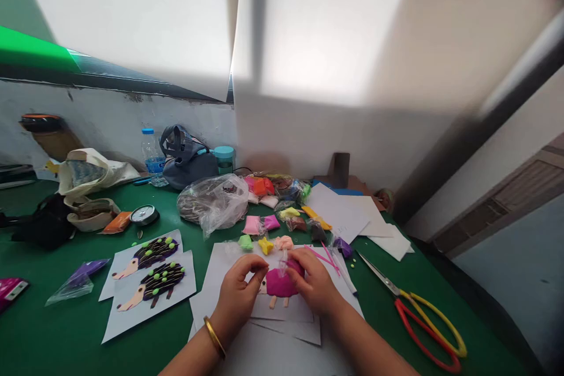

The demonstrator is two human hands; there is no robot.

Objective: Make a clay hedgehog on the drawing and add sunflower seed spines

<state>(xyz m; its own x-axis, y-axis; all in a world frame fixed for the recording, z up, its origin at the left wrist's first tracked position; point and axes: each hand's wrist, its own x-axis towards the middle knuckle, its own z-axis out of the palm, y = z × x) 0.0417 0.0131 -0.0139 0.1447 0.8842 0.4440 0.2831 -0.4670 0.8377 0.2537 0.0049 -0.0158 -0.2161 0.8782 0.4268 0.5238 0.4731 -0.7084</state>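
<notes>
Clay (282, 283), magenta and smooth, between left hand (238, 296) and right hand (315, 282).

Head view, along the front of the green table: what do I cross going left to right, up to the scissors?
Pink packet → purple plastic bag → paper hedgehog pictures with clay dots → left hand → magenta clay shape → right hand → red-and-yellow-handled scissors

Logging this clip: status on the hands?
Left hand beside pink clay shape, right hand on it. Shape on paper sheet. Pink clay packet beyond, clear of hands.
</notes>
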